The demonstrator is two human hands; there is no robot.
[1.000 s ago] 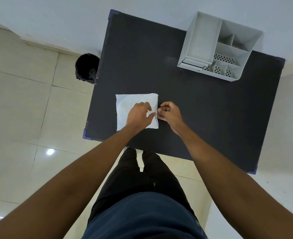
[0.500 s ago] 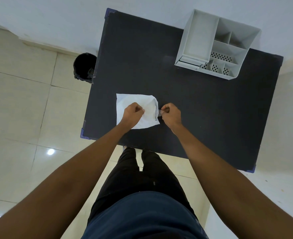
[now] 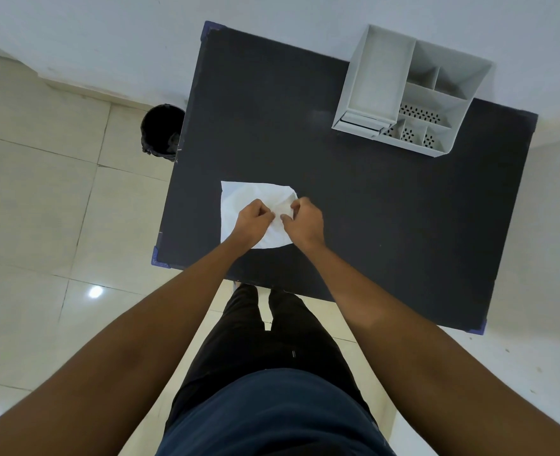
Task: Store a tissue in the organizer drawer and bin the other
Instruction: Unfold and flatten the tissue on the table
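Observation:
A white tissue (image 3: 249,199) lies near the front left of the dark table (image 3: 370,199), its right side rounded and lifted. My left hand (image 3: 255,217) and my right hand (image 3: 305,218) meet over its right half, both pinching the tissue with closed fingers. I cannot tell whether one layer or two lie there. A white desk organizer (image 3: 407,90) stands at the table's far right, with its drawer front (image 3: 361,123) at the lower left. A black bin (image 3: 161,131) stands on the floor by the table's left edge.
The table's left edge and blue-taped front corner (image 3: 158,258) are close to the tissue. A white wall runs behind the table. Pale floor tiles (image 3: 41,209) spread to the left. My legs stand at the table's front edge.
My right hand has moved left over the tissue to meet my left hand. The tissue's right edge has been drawn in and now looks rounded instead of square.

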